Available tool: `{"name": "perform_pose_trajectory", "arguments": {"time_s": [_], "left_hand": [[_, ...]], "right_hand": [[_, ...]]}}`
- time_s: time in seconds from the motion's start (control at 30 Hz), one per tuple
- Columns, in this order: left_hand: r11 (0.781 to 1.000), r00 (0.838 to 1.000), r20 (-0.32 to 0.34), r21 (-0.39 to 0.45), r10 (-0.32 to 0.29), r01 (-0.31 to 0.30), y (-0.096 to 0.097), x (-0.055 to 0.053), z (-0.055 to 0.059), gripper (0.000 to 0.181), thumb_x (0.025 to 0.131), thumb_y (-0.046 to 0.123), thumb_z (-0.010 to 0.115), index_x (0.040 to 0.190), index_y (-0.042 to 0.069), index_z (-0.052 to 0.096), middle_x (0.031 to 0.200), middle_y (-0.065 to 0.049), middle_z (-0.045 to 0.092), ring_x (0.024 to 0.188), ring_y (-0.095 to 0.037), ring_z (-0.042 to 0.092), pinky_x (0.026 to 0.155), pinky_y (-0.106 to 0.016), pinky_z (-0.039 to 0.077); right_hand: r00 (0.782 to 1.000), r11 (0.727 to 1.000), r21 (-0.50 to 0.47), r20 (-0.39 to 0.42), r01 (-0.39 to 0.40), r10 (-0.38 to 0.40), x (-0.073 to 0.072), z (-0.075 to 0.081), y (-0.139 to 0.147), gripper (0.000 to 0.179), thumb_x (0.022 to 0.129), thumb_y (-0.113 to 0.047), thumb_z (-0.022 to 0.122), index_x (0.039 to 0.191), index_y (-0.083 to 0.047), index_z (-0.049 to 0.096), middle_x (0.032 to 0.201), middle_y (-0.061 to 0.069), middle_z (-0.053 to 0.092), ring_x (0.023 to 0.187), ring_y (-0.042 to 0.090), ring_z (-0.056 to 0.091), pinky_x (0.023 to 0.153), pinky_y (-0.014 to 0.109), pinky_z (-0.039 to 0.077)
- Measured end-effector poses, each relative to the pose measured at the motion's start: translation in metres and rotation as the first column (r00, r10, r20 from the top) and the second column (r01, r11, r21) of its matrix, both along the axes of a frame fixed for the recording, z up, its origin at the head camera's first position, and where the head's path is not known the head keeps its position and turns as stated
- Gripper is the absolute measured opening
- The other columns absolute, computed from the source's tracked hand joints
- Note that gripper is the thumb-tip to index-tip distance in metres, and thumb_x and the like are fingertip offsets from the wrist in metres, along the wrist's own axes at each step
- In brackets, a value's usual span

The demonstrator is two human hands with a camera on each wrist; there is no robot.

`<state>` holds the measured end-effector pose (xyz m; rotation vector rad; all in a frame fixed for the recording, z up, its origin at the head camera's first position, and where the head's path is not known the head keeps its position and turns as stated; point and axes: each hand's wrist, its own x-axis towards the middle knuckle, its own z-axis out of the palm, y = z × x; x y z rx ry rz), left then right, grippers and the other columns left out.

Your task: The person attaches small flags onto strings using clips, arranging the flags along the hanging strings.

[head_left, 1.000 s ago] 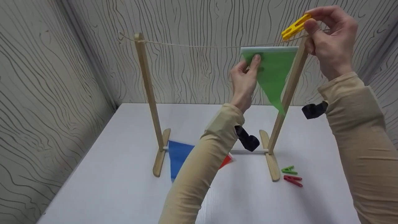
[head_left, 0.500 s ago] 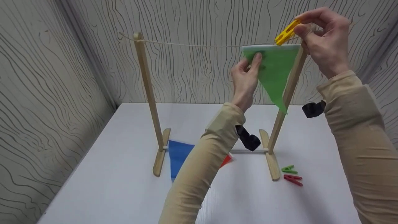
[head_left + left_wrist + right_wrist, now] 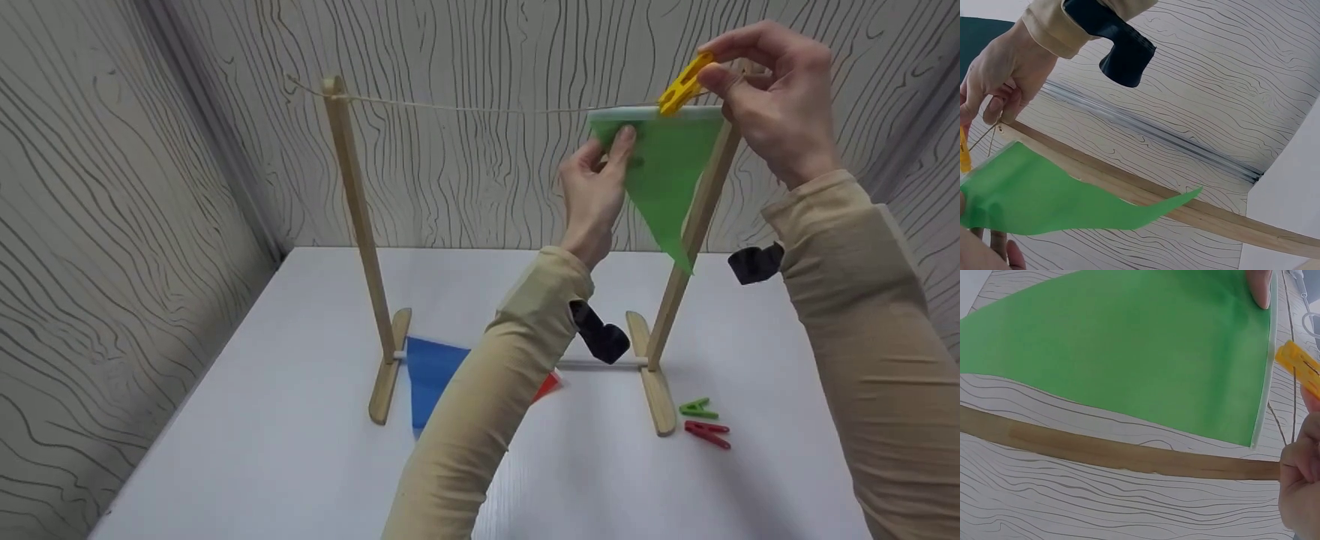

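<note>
Green triangular paper pennant up at the thin string line, white-taped top edge level with it, close by the right-hand wooden post of the little rack. Pinched near its upper left corner by the left hand, thumb behind and fingers in front, held flat against the string. Tip hanging down across the post.

Yellow plastic clothes peg now lower and further left than a second ago: then well above the string and out past the post top, half a second ago nearer, now with its nose right at the pennant's top edge. Squeezed between thumb and fingers of the right hand, which has come down and inward with it. Whether the peg's mouth already bites the tape and string, hard to tell from the head view; from the right wrist view, the peg looks just beside the white edge, perhaps not quite over it.

Pennant itself barely shifted across the three moments, held steady all the while. Reads as the pegging step nearly at contact, with this first pennant not yet secured.

Down on the white surface: blue pennant lying by the rack's foot, a red one mostly hidden behind the left sleeve, plus a green peg and a red peg just beside the right foot, untouched.
</note>
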<state>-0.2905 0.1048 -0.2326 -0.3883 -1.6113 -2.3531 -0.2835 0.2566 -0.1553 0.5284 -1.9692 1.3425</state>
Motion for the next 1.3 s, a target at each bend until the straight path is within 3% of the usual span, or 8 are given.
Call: {"name": "perform_pose_trajectory", "arguments": {"time_s": [0.17,0.4,0.6,0.9,1.3], "left_hand": [[1.0,1.0,-0.007,-0.021,0.006,-0.006,-0.0006,0.0005,0.0001,0.028,0.102,0.022,0.061,0.117,0.0,0.07,0.119,-0.018,0.071,0.091,-0.006,0.066,0.083,-0.018,0.052],[0.998,1.0,-0.005,-0.051,0.024,-0.024,0.0003,0.0027,0.0023,0.028,0.101,0.022,0.062,0.117,0.001,0.071,0.122,-0.016,0.071,0.103,-0.015,0.071,0.087,-0.019,0.053],[0.998,1.0,-0.006,-0.06,0.016,-0.017,0.0003,0.0041,0.0029,0.029,0.102,0.021,0.061,0.121,0.002,0.07,0.128,-0.015,0.069,0.109,-0.019,0.07,0.09,-0.02,0.053],[0.999,1.0,-0.006,-0.051,0.009,-0.009,0.0008,0.0031,0.0044,0.028,0.101,0.02,0.062,0.12,0.002,0.072,0.128,-0.014,0.07,0.096,-0.011,0.069,0.084,-0.017,0.052],[1.0,1.0,0.014,-0.029,0.0,0.0,0.0004,0.0033,0.0053,0.026,0.1,0.018,0.063,0.117,0.001,0.073,0.125,-0.015,0.071,0.093,-0.009,0.069,0.082,-0.017,0.052]], "right_hand": [[0.999,0.999,0.018,-0.027,0.031,-0.03,0.0012,0.0008,-0.0014,0.016,0.092,-0.007,0.07,0.108,-0.01,0.074,0.098,-0.013,0.071,0.073,0.001,0.067,0.059,0.012,0.044],[1.0,1.0,0.021,0.019,-0.005,0.004,0.001,0.0017,-0.0017,0.016,0.091,-0.006,0.071,0.106,-0.01,0.074,0.099,-0.013,0.072,0.08,0.001,0.07,0.062,0.011,0.051],[1.0,0.993,0.12,-0.002,0.019,-0.019,0.0025,-0.0007,-0.0025,0.018,0.093,-0.008,0.07,0.11,-0.01,0.074,0.101,-0.016,0.069,0.084,-0.002,0.068,0.067,0.01,0.05],[1.0,0.976,0.216,-0.009,0.017,-0.015,0.0066,-0.0027,-0.0035,0.021,0.097,-0.013,0.066,0.116,-0.012,0.073,0.106,-0.018,0.066,0.084,-0.007,0.067,0.076,0.009,0.051],[0.999,0.97,0.245,0.05,-0.006,-0.007,0.0076,-0.0029,0.0013,0.028,0.097,-0.015,0.066,0.125,-0.013,0.071,0.11,-0.019,0.064,0.073,-0.005,0.065,0.065,0.008,0.047]]}}
